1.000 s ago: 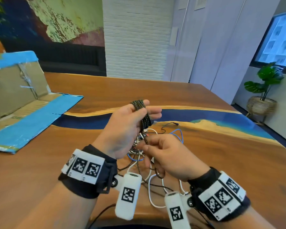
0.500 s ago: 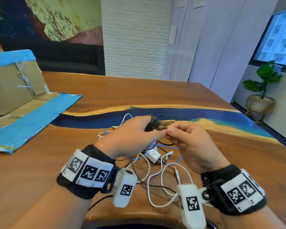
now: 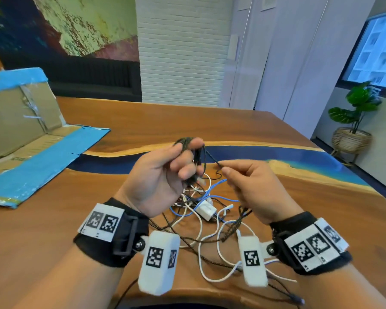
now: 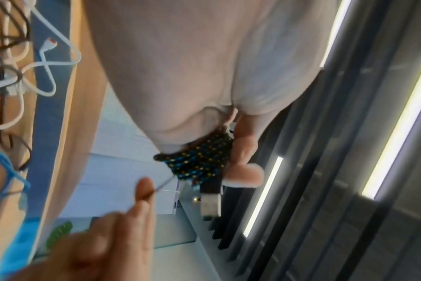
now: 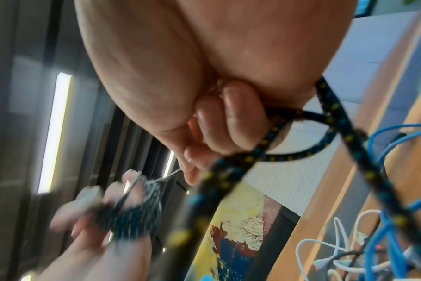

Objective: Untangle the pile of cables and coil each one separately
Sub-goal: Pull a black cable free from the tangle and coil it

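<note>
My left hand (image 3: 165,172) is raised above the table and grips a coil of black braided cable (image 3: 186,142) with blue and yellow flecks; the coil (image 4: 199,161) shows between thumb and fingers, its USB plug (image 4: 210,203) hanging out. My right hand (image 3: 250,184) pinches the free strand of the same braided cable (image 3: 213,158), which runs taut to the coil. More of that cable (image 5: 272,154) loops under the right palm. Below both hands lies a tangle of white cables (image 3: 201,233), a blue cable (image 3: 212,190) and a thin black one on the wooden table (image 3: 42,230).
A white charger block (image 3: 206,210) sits in the tangle. An opened cardboard box with blue tape (image 3: 27,152) lies at the left of the table. A potted plant (image 3: 354,121) stands on the floor at the far right, past the table's edge.
Both hands have risen from the pile. The right hand has drawn away to the right, pulling a strand of braided cable out taut from the coil in the left hand.
</note>
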The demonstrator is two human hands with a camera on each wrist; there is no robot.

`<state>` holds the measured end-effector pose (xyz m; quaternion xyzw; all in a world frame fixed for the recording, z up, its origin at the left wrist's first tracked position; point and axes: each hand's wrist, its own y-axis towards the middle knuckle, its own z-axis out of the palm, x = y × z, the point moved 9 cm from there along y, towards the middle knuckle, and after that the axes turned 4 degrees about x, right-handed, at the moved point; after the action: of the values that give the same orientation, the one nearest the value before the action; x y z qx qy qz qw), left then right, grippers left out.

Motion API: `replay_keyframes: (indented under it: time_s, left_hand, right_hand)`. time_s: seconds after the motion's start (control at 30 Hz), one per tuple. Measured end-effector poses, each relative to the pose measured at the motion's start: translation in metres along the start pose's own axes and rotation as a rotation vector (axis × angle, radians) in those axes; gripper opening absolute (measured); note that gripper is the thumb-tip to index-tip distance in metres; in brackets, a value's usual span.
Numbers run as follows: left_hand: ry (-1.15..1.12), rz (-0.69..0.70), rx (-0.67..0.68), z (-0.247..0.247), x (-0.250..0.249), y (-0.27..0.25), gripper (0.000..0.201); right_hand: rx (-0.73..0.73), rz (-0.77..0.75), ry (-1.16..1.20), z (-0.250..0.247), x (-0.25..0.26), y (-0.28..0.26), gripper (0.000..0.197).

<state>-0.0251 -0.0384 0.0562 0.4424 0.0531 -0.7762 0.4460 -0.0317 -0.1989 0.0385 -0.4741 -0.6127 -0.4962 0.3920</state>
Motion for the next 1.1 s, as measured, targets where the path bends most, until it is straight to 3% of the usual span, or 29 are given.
replay_keyframes:
  time_s: [0.1,0.17,0.23,0.3,0.4,0.5,0.63,0.73,1.0,1.1]
  left_hand:
    - [-0.127,0.171,-0.053,0.001,-0.010,0.006,0.044]
    - [-0.002,0.209,-0.146,-0.002,-0.008,0.011,0.039]
    - [0.337,0.192,-0.268,-0.009,-0.005,0.011,0.033]
    - [0.913,0.123,-0.310,-0.008,-0.006,0.010,0.029]
    - [1.438,-0.113,-0.168,-0.005,0.006,0.007,0.016]
    - [1.679,-0.231,-0.079,-0.005,0.006,0.002,0.028]
    - [1.647,-0.314,0.018,-0.008,-0.001,-0.001,0.039]
    - [1.516,-0.273,-0.010,-0.015,-0.010,-0.003,0.040]
    - [0.725,-0.154,0.098,-0.010,-0.004,-0.015,0.032]
    - [0.517,-0.087,0.047,-0.005,-0.004,-0.013,0.034]
  right_hand:
    - [0.174,0.035,-0.171,0.033,-0.005,-0.011,0.024]
    - [0.314,0.057,-0.247,0.056,-0.008,-0.020,0.020]
    - [0.415,0.069,-0.273,0.069,-0.008,-0.028,0.015]
    - [0.460,0.056,-0.276,0.072,-0.004,-0.032,0.014]
    - [0.382,0.029,-0.244,0.054,0.002,-0.028,0.019]
    - [0.264,-0.006,-0.204,0.029,0.009,-0.021,0.022]
    - [0.126,0.006,-0.047,0.007,0.011,-0.016,0.027]
    - [0.106,0.021,0.024,0.004,0.009,-0.016,0.027]
    - [0.244,0.120,0.147,0.014,-0.002,-0.016,0.025]
    - [0.325,0.116,0.293,0.023,-0.002,-0.018,0.022]
